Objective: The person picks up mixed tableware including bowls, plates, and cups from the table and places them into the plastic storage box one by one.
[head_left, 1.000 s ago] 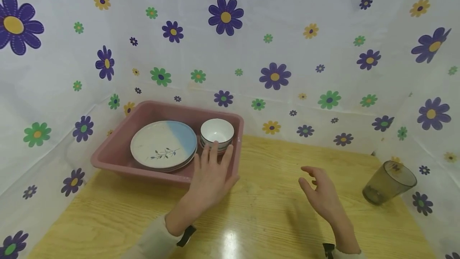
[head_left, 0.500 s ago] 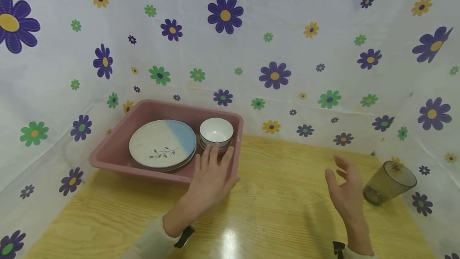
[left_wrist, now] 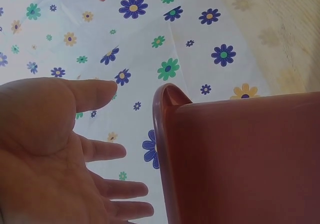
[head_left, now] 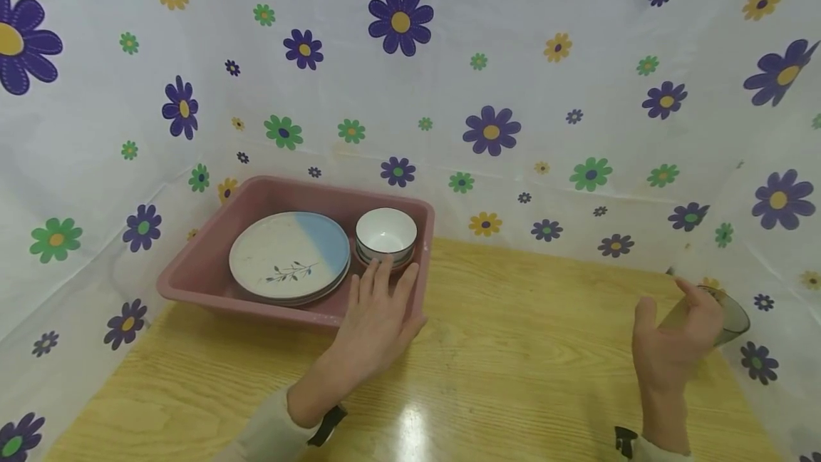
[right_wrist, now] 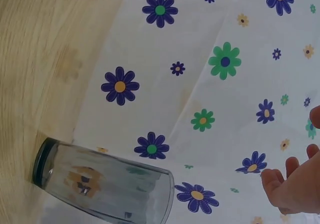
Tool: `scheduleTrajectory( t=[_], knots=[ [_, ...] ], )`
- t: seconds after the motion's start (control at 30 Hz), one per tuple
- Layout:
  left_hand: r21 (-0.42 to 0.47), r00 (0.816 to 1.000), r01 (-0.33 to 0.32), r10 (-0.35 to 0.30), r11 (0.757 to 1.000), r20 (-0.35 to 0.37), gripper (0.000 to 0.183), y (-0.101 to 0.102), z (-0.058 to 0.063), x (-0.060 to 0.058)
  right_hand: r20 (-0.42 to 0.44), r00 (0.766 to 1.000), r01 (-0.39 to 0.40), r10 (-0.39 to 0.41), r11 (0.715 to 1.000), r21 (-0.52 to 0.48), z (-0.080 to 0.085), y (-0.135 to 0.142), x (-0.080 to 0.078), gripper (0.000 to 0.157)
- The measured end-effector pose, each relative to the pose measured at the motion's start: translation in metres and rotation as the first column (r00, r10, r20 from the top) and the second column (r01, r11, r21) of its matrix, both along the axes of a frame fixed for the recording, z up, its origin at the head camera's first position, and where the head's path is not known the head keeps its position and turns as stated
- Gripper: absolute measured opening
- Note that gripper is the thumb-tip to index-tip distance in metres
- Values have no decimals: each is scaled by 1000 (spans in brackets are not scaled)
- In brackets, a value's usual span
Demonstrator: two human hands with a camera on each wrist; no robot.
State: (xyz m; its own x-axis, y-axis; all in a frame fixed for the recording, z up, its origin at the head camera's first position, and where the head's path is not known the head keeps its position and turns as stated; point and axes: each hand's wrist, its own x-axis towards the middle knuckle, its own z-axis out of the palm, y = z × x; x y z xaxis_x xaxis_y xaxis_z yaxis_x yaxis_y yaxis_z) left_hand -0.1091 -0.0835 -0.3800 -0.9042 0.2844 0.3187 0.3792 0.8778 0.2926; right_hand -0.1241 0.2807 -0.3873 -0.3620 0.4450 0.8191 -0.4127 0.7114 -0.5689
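Observation:
My left hand (head_left: 378,316) hovers at the front right corner of a pink plastic tub (head_left: 250,309), fingers straight and spread. In the left wrist view this hand (left_wrist: 60,149) is beside the tub's wall (left_wrist: 240,159), holding nothing. Inside the tub, a stack of small white bowls (head_left: 386,230) is just beyond my fingertips. My right hand (head_left: 676,341) is at the right of the table, thumb and fingers apart, overlapping a grey see-through drinking glass (head_left: 734,319) in the head view. In the right wrist view a gap separates this hand (right_wrist: 295,186) from the glass (right_wrist: 115,184).
Stacked plates (head_left: 282,255), the top one cream and blue with a leaf sprig, lie in the tub left of the bowls. The wooden table (head_left: 500,348) is bounded behind and at both sides by a white flower-print sheet (head_left: 442,91).
My right hand has moved right across the table, from the middle right to in front of the glass. The left hand stays nearly still by the tub.

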Motion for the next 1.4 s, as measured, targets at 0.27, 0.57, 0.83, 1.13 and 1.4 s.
scheduleTrajectory(
  t=[0.27, 0.57, 0.83, 1.13, 1.4],
  knots=[
    [9, 1000, 17, -17, 1000, -20, 68, 0, 1, -1, 0, 985, 173, -174, 981, -93, 1, 22, 3, 55],
    [17, 999, 26, -25, 1000, -28, 67, 0, 1, 0, 214, 966, 184, -144, 966, -180, -19, 56, -1, 87],
    [16, 1000, 22, -22, 1000, -13, 67, 0, 0, 1, 427, 904, 205, -31, 907, -367, -22, 68, -2, 107],
    [23, 998, 54, -53, 998, -44, 68, -1, -3, 1, 645, 759, 243, 87, 881, -405, -23, 81, -4, 116],
    [18, 996, 79, -78, 997, -45, 68, -1, -4, 0, 690, 714, 246, 121, 879, -409, -27, 95, -6, 112]
  ],
)
